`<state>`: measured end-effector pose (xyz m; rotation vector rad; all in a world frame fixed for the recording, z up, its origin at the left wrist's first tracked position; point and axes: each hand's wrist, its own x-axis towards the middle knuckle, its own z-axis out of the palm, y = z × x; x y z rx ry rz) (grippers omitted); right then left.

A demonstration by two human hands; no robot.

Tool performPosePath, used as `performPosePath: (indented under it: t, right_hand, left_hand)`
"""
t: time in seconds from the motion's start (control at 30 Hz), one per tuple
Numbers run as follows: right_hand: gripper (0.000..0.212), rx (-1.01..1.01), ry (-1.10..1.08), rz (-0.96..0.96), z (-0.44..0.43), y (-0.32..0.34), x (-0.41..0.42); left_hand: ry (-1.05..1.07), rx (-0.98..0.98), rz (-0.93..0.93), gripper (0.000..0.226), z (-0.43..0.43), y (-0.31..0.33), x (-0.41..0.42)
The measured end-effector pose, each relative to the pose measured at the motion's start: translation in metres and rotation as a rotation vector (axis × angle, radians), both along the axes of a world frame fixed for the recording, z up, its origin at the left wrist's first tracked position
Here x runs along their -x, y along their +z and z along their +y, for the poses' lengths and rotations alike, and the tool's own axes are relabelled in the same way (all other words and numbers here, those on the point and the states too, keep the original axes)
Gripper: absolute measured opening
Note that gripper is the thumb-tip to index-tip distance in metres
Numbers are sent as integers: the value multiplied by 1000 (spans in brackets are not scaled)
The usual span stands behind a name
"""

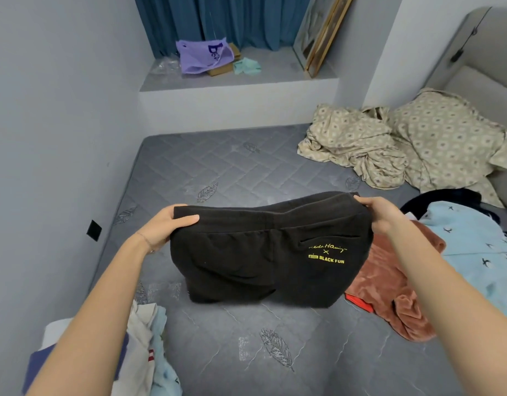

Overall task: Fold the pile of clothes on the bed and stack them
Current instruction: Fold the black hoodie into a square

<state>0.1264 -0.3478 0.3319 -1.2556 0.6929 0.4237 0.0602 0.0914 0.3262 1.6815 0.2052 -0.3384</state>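
The bed (246,172) is big and grey. At 3 o'clock a blue shirt (475,247) and a brown fuzzy top (389,287) lie loose, not folded. At 7 o'clock is a heap of clothes (143,352); I cannot tell if it is folded. In the middle hang the black pants (260,252), partly folded. The left hand (161,227) and right hand (383,215) each grip a top corner. Lots looks left to do.

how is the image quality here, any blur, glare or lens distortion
Head view: soft, even light, no glare, only a faint shadow on the mattress under the black garment; head view centre is sharp, the garment's yellow print reads clearly; head view edges bow from the wide angle, walls and forearms curving; the purple bag at the back looks slightly softer.
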Motion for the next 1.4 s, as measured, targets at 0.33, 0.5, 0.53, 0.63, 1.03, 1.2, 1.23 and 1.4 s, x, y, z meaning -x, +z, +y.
performPosePath:
  t: [0.33, 0.5, 0.53, 0.63, 1.03, 1.2, 1.23, 1.4]
  right_hand:
    - [25, -80, -180, 40, 25, -21, -11]
    - [33, -74, -211, 129, 47, -50, 2]
    - [32, -113, -208, 125, 54, -51, 4]
    - [27, -269, -174, 81, 76, -47, 8]
    - [9, 5, 427, -351, 154, -21, 22]
    - [23, -58, 482, -297, 154, -23, 17]
    - [29, -84, 508, -275, 150, -21, 15]
    - [45, 59, 423, -199, 138, -20, 1]
  left_hand:
    - [607, 533, 225, 28, -43, -26, -12]
    - [715, 499, 346, 40, -70, -46, -17]
    - [707, 515, 360, 41, -78, -46, -18]
    - [621, 575, 362, 35, -99, -43, -21]
    - [417, 469, 150, 48, -155, -47, -27]
    - [276, 331, 78, 50, -156, -47, -19]
    - [251, 274, 55, 51, -154, -49, -18]
    - [250, 155, -45, 21, -145, -48, -18]
